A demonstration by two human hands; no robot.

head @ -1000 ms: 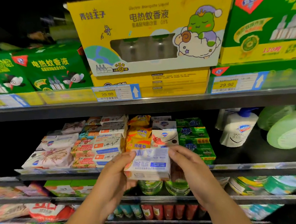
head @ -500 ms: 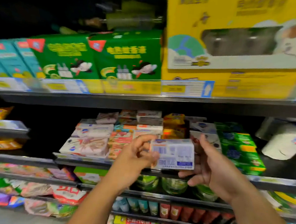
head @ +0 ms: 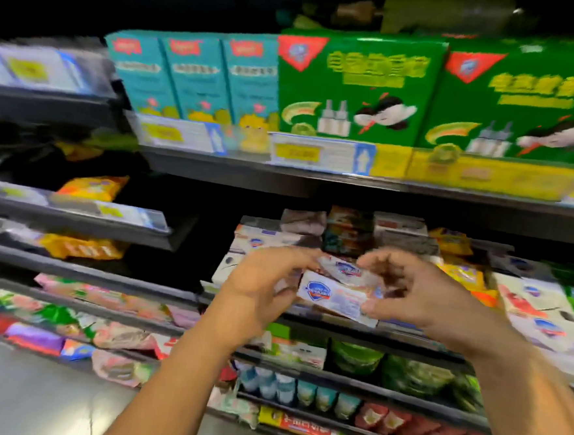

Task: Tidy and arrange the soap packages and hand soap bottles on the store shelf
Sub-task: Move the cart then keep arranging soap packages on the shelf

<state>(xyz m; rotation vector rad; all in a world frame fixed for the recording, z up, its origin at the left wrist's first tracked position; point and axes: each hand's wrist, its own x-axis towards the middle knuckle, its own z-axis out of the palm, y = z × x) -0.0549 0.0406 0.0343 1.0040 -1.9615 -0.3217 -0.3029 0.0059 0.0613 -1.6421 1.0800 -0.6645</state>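
Both hands meet in front of the middle shelf, holding 1 soap package between them. The left hand has its fingers curled over the package's left end, and the right hand pinches the right end, thumb below and fingers bent above. The package is white with a blue shield logo, tilted so its right end sits lower, and it hangs just in front of the stacked soaps without resting on the shelf. The whole view is blurred, so the print cannot be read.

On the upper shelf stand 2 large green boxes side by side, with yellow bands along their bases. To their left, 3 narrower teal boxes stand upright, touching one another. Behind the hands, stacks of soap packages fill the middle shelf, with more white packs to the right and orange-yellow packets between the 2 groups. Green pouches sit on the shelf below. A price tag with a yellow patch is fixed to the upper shelf's front edge beneath the left green box.
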